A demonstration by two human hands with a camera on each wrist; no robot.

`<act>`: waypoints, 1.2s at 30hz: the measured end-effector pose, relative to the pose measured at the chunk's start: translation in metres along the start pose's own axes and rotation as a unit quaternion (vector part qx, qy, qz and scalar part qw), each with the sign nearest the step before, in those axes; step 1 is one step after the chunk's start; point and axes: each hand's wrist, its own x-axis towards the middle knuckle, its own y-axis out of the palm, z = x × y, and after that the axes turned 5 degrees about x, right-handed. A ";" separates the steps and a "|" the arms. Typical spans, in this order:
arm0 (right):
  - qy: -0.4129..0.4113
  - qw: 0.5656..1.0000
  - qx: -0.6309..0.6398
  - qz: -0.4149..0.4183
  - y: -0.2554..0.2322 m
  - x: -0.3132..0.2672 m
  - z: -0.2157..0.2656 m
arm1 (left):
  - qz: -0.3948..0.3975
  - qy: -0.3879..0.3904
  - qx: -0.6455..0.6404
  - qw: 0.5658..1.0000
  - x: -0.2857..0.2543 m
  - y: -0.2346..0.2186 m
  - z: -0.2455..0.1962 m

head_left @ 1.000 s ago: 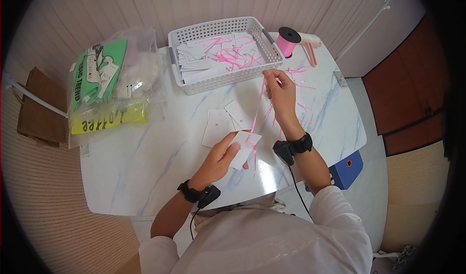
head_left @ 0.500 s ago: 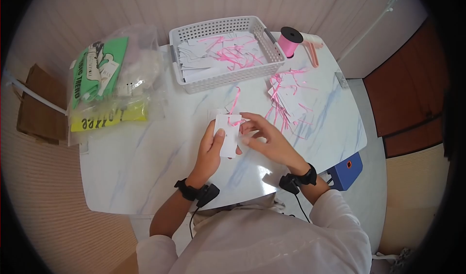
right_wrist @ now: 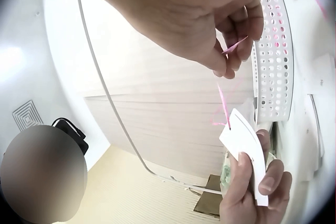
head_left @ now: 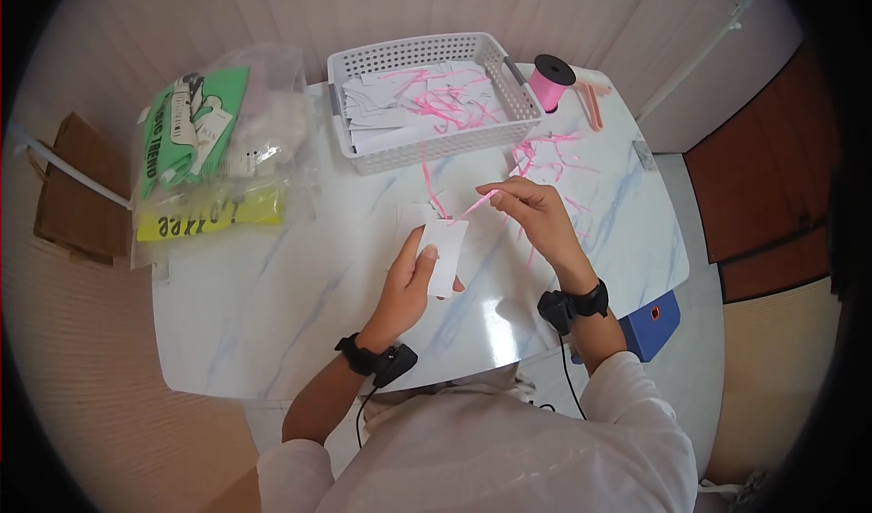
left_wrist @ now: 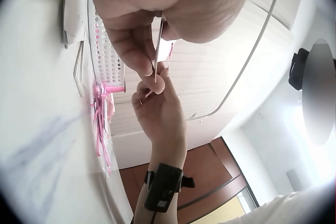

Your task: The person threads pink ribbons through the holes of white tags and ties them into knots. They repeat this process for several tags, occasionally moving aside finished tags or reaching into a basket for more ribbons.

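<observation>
The left hand (head_left: 402,292) holds a white card (head_left: 444,257) upright, thumb on its face; in the right wrist view the card (right_wrist: 244,142) looks slightly bent. Pink ribbon (head_left: 432,189) rises from the card's top edge. Up and to the right of the card, the right hand (head_left: 545,224) pinches a ribbon end (head_left: 481,202) between thumb and fingers. Behind the held card, more white cards (head_left: 413,213) lie on the table, partly hidden. A pile of ribboned cards (head_left: 545,163) lies beyond the right hand, which covers part of it.
A white basket (head_left: 436,157) of cards and ribbons stands at the back. Right of it are a pink ribbon spool (head_left: 550,84) and a pink tool (head_left: 592,104). Plastic-bagged clothing (head_left: 204,150) lies at the left of the table (head_left: 272,331).
Since half a second ago the right hand has moved up and right, away from the card, with a ribbon end pinched. The held card has shifted slightly right.
</observation>
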 end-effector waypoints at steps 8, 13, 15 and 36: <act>-0.022 1.000 0.011 -0.017 0.008 -0.010 0.009 | -0.015 -0.018 -0.007 1.000 0.004 -0.003 0.000; -0.034 0.997 -0.012 -0.073 0.017 -0.007 -0.001 | 0.003 -0.035 0.010 0.999 0.003 -0.002 0.008; -0.043 0.992 -0.106 -0.061 0.017 -0.001 -0.010 | 0.007 -0.036 0.009 0.999 0.003 -0.002 0.007; 0.249 0.925 0.285 -0.020 0.046 -0.016 -0.012 | -0.047 -0.016 0.008 0.999 0.002 0.003 0.001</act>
